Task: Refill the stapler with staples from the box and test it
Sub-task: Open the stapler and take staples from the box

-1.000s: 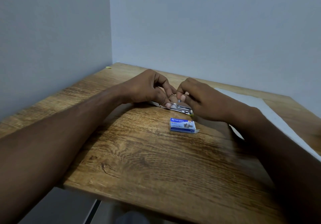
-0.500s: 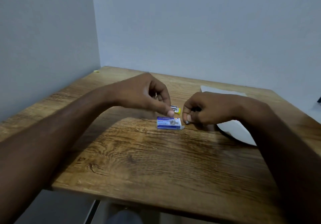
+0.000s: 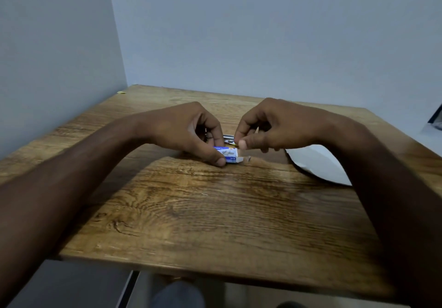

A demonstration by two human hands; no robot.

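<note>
Staple box [image 3: 229, 154]: small, blue-and-white, end flap open, on counter [image 3: 215, 212] centre, just before half-hidden stapler [image 3: 228, 136]. Left hand [image 3: 189, 130] grips it; right hand [image 3: 270, 126] pinches its open end. Partly covered lettering reads "ngaro"

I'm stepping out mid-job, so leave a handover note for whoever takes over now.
Left-hand grip holds the small blue-and-white cardboard staple box on the wooden table, end flap open.
Right-hand grip pinches at that open end; on what, unclear.
Metal stapler lies just behind the box.
Done: box opened.
Left: load staples, close, test on the white paper sheet at right.
</note>
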